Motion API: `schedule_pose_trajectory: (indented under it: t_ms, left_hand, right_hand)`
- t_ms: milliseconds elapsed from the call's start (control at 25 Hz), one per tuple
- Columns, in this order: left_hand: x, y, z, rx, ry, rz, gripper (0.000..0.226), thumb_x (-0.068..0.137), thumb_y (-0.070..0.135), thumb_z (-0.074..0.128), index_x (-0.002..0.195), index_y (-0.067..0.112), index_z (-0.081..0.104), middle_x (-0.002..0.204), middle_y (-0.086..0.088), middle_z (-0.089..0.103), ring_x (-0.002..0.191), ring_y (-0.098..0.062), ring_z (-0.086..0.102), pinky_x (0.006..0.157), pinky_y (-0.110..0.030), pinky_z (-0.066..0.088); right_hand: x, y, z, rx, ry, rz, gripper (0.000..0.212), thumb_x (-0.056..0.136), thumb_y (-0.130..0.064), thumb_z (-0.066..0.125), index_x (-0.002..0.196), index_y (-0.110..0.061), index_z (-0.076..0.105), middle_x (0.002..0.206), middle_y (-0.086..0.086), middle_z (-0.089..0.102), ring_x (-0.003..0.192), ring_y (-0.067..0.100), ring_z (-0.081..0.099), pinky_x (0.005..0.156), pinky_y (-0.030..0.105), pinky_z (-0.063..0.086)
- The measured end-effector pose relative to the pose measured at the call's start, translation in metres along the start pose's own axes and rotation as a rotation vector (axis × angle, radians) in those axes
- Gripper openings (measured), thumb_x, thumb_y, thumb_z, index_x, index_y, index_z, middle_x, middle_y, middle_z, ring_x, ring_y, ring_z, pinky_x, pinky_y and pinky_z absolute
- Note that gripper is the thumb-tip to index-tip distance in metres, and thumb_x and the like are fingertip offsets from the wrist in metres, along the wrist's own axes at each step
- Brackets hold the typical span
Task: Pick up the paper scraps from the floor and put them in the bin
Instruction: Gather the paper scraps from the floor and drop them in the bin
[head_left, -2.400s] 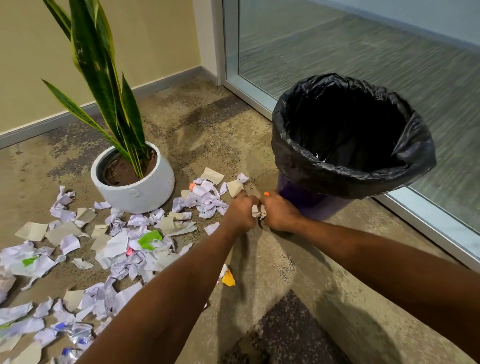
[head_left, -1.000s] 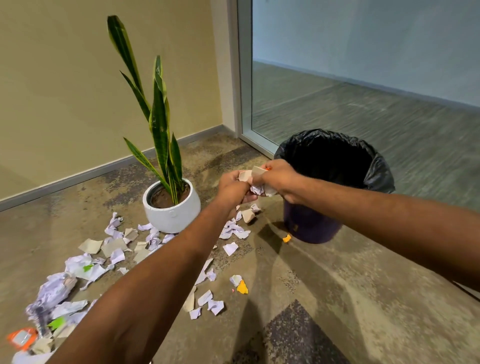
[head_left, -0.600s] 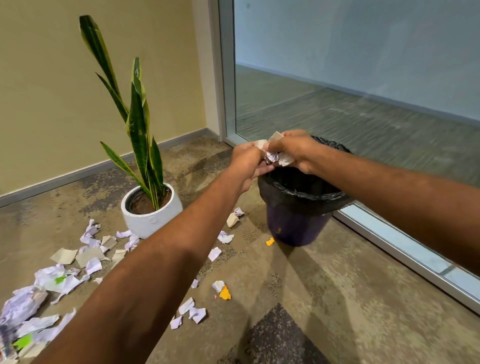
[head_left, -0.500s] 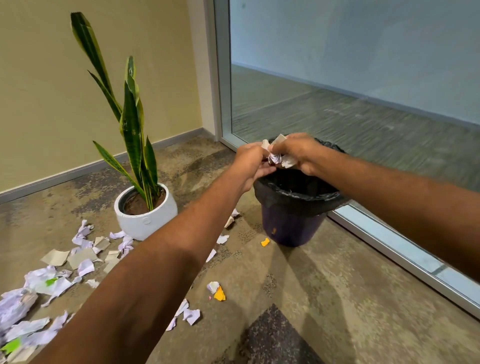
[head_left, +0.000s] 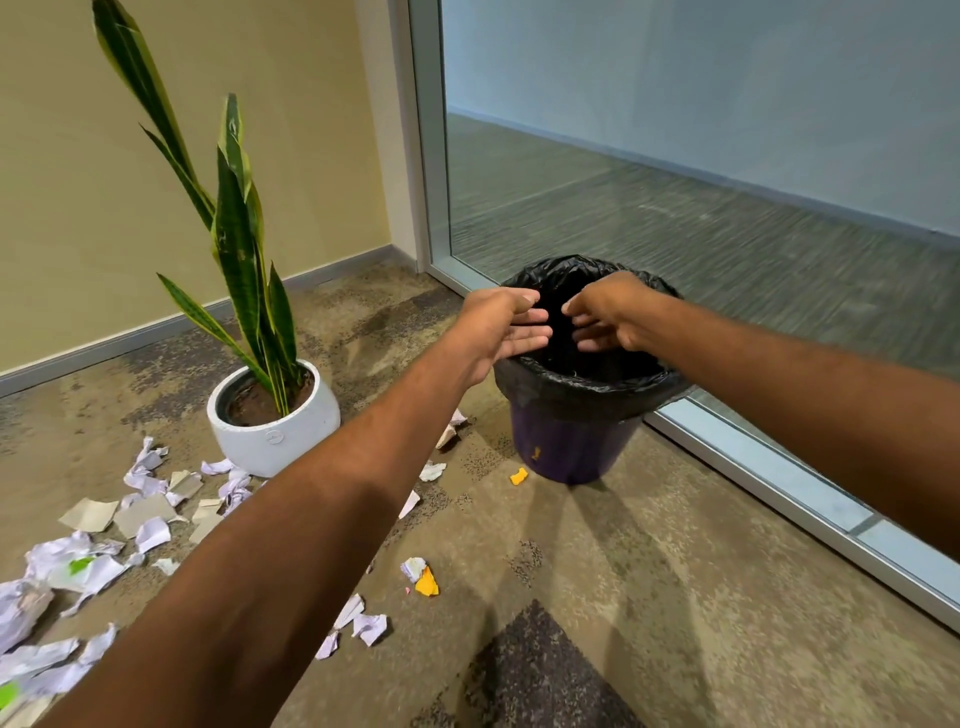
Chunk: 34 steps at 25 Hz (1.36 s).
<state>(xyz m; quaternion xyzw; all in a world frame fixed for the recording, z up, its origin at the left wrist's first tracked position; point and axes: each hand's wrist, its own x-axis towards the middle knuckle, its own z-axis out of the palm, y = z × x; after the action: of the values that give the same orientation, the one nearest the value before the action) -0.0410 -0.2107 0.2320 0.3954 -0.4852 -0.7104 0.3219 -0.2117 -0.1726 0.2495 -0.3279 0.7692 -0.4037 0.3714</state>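
A purple bin (head_left: 569, 447) lined with a black bag stands on the floor by the glass wall. Over its mouth my left hand (head_left: 501, 327) and my right hand (head_left: 605, 312) hover side by side, fingers spread and holding nothing. Many white, beige and lilac paper scraps (head_left: 140, 519) lie across the floor at the left. A few more scraps (head_left: 363, 621) lie under my left forearm, with a yellow piece (head_left: 427, 582) among them. A small orange scrap (head_left: 518, 475) lies at the foot of the bin.
A snake plant in a white pot (head_left: 272, 415) stands left of the bin, close to the scraps. A glass wall with a metal frame (head_left: 779, 499) runs behind and to the right of the bin. A beige wall closes the corner at the left.
Both hands lifted a bundle of scraps from the floor to above the bin and have opened. The bundle is gone from my hands.
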Motion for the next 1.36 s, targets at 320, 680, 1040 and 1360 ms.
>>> schedule_pose_trajectory:
  t_ms: [320,680,1040,1360]
  left_hand:
    - [-0.015,-0.018,-0.058,0.149,0.171,-0.015,0.026,0.096,0.004,0.052,0.107,0.012,0.074,0.079,-0.006,0.077,0.066,-0.020,0.072,0.064,-0.031,0.063]
    - [-0.044,-0.096,-0.124,0.624,0.140,-0.287,0.015,0.101,0.006,0.058,0.112,0.005,0.067,0.098,-0.015,0.072,0.073,-0.025,0.067,0.056,-0.031,0.055]
    - [-0.079,-0.158,-0.151,1.189,-0.264,-0.309,0.027,0.092,0.006,0.068,0.118,0.009,0.073,0.112,-0.016,0.073,0.090,-0.026,0.069,0.064,-0.036,0.058]
    - [-0.107,-0.183,-0.206,1.591,-0.342,-0.354,0.041,0.091,0.014,0.076,0.132,0.013,0.070,0.121,-0.013,0.073,0.086,-0.021,0.070,0.057,-0.022,0.054]
  right_hand:
    - [-0.049,-0.010,0.067,0.164,-0.187,-0.311,0.013,0.091,0.009,0.066,0.092,-0.001,0.075,0.079,0.020,0.075,0.061,0.021,0.070,0.052,0.028,0.059]
    - [-0.055,0.112,0.132,-0.260,-0.241,-0.264,0.012,0.090,0.004,0.069,0.087,-0.003,0.078,0.080,0.018,0.078,0.070,0.023,0.071,0.072,0.041,0.064]
    - [-0.025,0.194,0.132,-0.975,-0.379,-0.394,0.032,0.092,-0.005,0.062,0.124,-0.011,0.066,0.131,0.015,0.068,0.124,0.036,0.065,0.100,0.041,0.055]
    - [-0.032,0.231,0.167,-1.088,-0.208,-0.427,0.040,0.093,0.002,0.054,0.129,-0.011,0.066,0.135,0.013,0.056,0.129,0.035,0.053,0.101,0.040,0.050]
